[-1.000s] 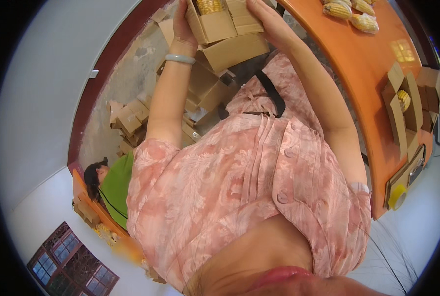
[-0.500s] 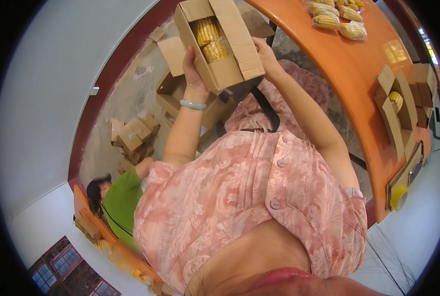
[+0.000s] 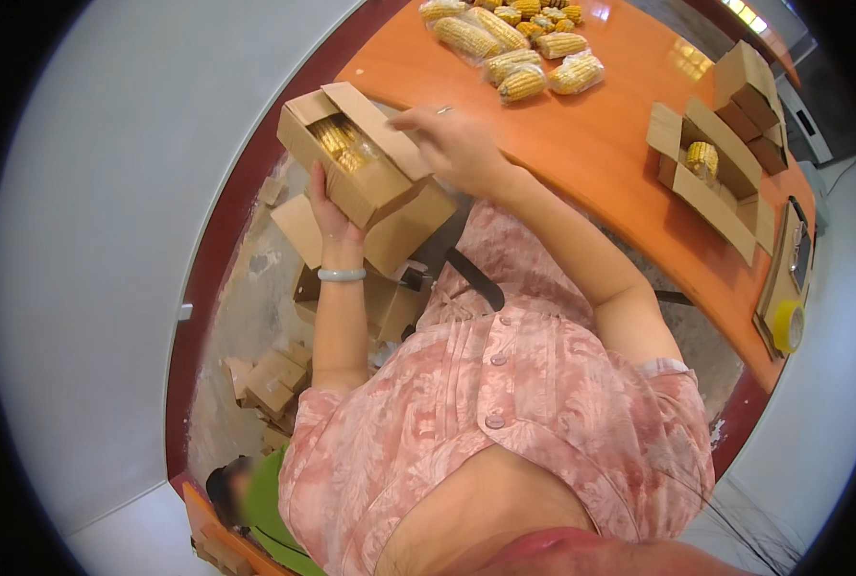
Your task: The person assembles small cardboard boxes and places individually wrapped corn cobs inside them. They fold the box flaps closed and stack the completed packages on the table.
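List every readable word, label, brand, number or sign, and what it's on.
None readable.
Held box: no legible print on visible sides.
Open box on table: nothing legible.
Wrapped corn: no legible labels.
Tape roll: too small to tell.

Brown box (image 3: 378,197), yellow corn (image 3: 342,144)

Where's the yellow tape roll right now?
Head view, right side: the yellow tape roll is at the orange table's right-hand edge, next to the lower end of the brown board, below the open carton in the picture.
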The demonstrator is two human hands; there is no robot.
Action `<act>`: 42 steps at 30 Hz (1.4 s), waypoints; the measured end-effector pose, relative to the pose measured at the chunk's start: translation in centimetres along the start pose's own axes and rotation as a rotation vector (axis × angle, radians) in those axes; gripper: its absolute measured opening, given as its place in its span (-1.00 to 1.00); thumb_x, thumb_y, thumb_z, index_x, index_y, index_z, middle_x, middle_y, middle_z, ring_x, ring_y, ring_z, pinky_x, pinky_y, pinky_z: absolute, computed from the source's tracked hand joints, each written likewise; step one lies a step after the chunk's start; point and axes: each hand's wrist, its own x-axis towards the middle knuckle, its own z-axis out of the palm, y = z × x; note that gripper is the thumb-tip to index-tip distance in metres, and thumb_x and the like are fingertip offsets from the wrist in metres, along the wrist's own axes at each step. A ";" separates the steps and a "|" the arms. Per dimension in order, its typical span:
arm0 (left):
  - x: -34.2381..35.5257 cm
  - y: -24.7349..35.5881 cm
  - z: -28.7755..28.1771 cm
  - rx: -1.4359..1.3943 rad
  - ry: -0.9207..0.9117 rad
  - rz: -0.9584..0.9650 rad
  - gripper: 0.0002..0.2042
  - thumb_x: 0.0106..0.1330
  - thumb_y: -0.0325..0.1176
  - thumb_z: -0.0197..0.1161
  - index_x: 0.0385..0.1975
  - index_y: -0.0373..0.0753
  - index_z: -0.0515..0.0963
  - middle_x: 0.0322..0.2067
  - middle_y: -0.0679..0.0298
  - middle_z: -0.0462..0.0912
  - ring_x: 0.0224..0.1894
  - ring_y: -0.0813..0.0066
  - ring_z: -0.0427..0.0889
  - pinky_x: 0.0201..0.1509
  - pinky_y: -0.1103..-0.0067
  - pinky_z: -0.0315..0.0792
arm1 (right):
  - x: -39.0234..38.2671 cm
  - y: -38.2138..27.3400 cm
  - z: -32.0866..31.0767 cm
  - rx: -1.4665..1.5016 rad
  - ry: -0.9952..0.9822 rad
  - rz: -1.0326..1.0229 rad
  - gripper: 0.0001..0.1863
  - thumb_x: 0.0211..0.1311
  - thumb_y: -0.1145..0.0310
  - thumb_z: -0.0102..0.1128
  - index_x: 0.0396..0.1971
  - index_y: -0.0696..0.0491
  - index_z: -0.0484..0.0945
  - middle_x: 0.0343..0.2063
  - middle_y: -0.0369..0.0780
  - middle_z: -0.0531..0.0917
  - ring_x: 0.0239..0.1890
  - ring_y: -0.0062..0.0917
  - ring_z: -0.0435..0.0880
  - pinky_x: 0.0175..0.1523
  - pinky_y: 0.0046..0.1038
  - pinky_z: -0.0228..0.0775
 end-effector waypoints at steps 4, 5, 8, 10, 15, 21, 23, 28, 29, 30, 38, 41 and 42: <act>3.3 0.2 3.0 0.125 -0.036 0.028 -0.49 0.50 -0.07 0.08 0.26 -0.32 0.36 0.13 0.06 0.58 0.13 0.20 0.61 0.21 0.29 0.54 | 1.3 0.2 1.4 -0.096 -0.115 -0.077 -0.65 0.35 0.34 0.02 0.03 0.16 0.58 -0.12 -0.05 0.69 -0.04 -0.10 0.63 0.11 -0.18 0.46; 4.3 0.5 3.1 0.133 -0.078 0.000 -0.56 0.46 -0.14 0.16 0.18 -0.31 0.43 0.03 0.11 0.64 0.04 0.25 0.66 0.14 0.35 0.57 | 1.6 1.5 2.0 -0.085 -0.084 -0.140 -0.62 0.31 0.31 0.03 0.03 0.16 0.56 -0.16 -0.04 0.67 -0.06 -0.09 0.62 0.09 -0.13 0.44; 6.7 1.1 3.7 0.273 -0.049 -0.073 -0.60 0.42 -0.20 0.21 0.13 -0.31 0.46 -0.06 0.15 0.66 -0.05 0.29 0.68 0.08 0.39 0.59 | 3.2 3.5 0.7 -0.329 -0.204 -0.224 -0.62 0.24 0.29 0.06 0.00 0.15 0.54 -0.22 -0.03 0.65 -0.10 -0.09 0.61 0.06 -0.14 0.45; 8.5 1.2 5.2 0.375 -0.054 -0.130 -0.60 0.37 -0.21 0.27 0.10 -0.31 0.48 -0.11 0.17 0.66 -0.08 0.32 0.68 0.03 0.41 0.59 | 3.6 4.4 -0.6 -0.281 -0.160 -0.145 -0.63 0.21 0.24 0.08 -0.07 0.15 0.53 -0.26 -0.03 0.64 -0.10 -0.10 0.61 0.04 -0.14 0.45; 12.5 1.5 8.3 0.617 0.009 -0.304 -0.38 0.26 0.02 0.31 0.21 -0.25 0.41 0.04 0.07 0.58 0.08 0.12 0.58 0.12 0.04 0.46 | 3.1 8.7 -3.9 -0.322 -0.297 0.048 -0.56 0.32 0.06 0.06 -0.03 0.11 0.53 -0.16 -0.04 0.63 -0.03 -0.10 0.60 0.05 -0.13 0.46; 17.2 2.0 10.3 1.023 0.031 -0.475 -0.10 0.10 0.35 0.27 0.35 -0.17 0.31 0.16 -0.05 0.47 0.22 -0.09 0.45 0.19 -0.21 0.31 | 1.7 11.3 -3.2 -0.249 -0.261 0.106 -0.46 0.39 -0.05 -0.01 0.03 0.13 0.57 -0.06 0.04 0.64 0.02 -0.04 0.61 0.16 -0.10 0.42; 17.2 1.7 12.8 1.143 -0.010 -0.448 -0.08 0.09 0.37 0.27 0.34 -0.20 0.32 0.16 -0.08 0.47 0.19 -0.11 0.46 0.18 -0.17 0.34 | 1.7 12.1 -2.9 -0.281 -0.205 0.139 -0.45 0.39 -0.04 -0.01 0.03 0.15 0.58 -0.05 0.05 0.64 0.01 -0.01 0.61 0.17 -0.10 0.42; 22.5 0.9 13.2 1.449 0.050 -0.424 -0.10 0.04 0.44 0.28 0.25 -0.15 0.45 0.07 -0.01 0.59 0.09 0.05 0.56 0.09 -0.08 0.42 | 1.5 14.6 -0.9 -0.282 -0.154 0.217 -0.47 0.36 -0.02 0.02 -0.11 0.20 0.65 -0.07 0.11 0.63 -0.02 0.01 0.62 0.16 -0.10 0.44; 23.2 1.0 13.6 1.541 0.002 -0.396 -0.07 0.00 0.47 0.29 0.22 -0.18 0.47 0.04 -0.03 0.61 0.06 0.06 0.58 0.07 -0.07 0.43 | 1.6 14.4 -1.1 -0.281 -0.154 0.233 -0.47 0.35 -0.01 0.03 -0.14 0.21 0.65 -0.07 0.13 0.63 -0.02 0.01 0.62 0.16 -0.10 0.44; 23.4 0.9 13.7 1.516 -0.006 -0.410 -0.07 0.00 0.47 0.29 0.23 -0.18 0.47 0.05 -0.02 0.60 0.07 0.05 0.57 0.09 -0.08 0.42 | 1.4 14.2 -1.3 -0.307 -0.129 0.249 -0.49 0.33 0.01 0.07 -0.13 0.22 0.65 -0.09 0.13 0.63 -0.03 0.00 0.63 0.14 -0.10 0.45; 17.5 3.1 16.2 1.189 0.068 -0.424 -0.24 0.09 0.35 0.32 0.12 -0.17 0.57 -0.09 0.14 0.68 -0.06 0.17 0.65 0.07 0.06 0.49 | -0.1 12.2 -4.2 -0.405 -0.071 0.301 -0.65 0.20 0.23 0.25 -0.15 0.20 0.59 -0.16 0.10 0.63 -0.04 -0.06 0.66 0.06 -0.13 0.52; 16.6 4.8 14.3 1.042 0.087 -0.465 -0.26 0.19 0.31 0.28 0.22 -0.13 0.49 0.06 0.13 0.63 0.08 0.13 0.61 0.15 -0.04 0.45 | 0.3 11.1 -4.8 -0.431 -0.127 0.396 -0.69 0.24 0.25 0.20 -0.13 0.15 0.54 -0.12 -0.01 0.60 -0.04 -0.06 0.62 0.06 -0.13 0.49; 16.3 5.3 13.5 0.982 0.086 -0.466 -0.25 0.20 0.31 0.27 0.24 -0.13 0.47 0.10 0.12 0.61 0.12 0.11 0.60 0.17 -0.07 0.44 | 0.5 10.7 -4.8 -0.465 -0.103 0.359 -0.67 0.25 0.26 0.18 -0.08 0.14 0.53 -0.07 0.00 0.60 0.01 -0.06 0.60 0.10 -0.13 0.47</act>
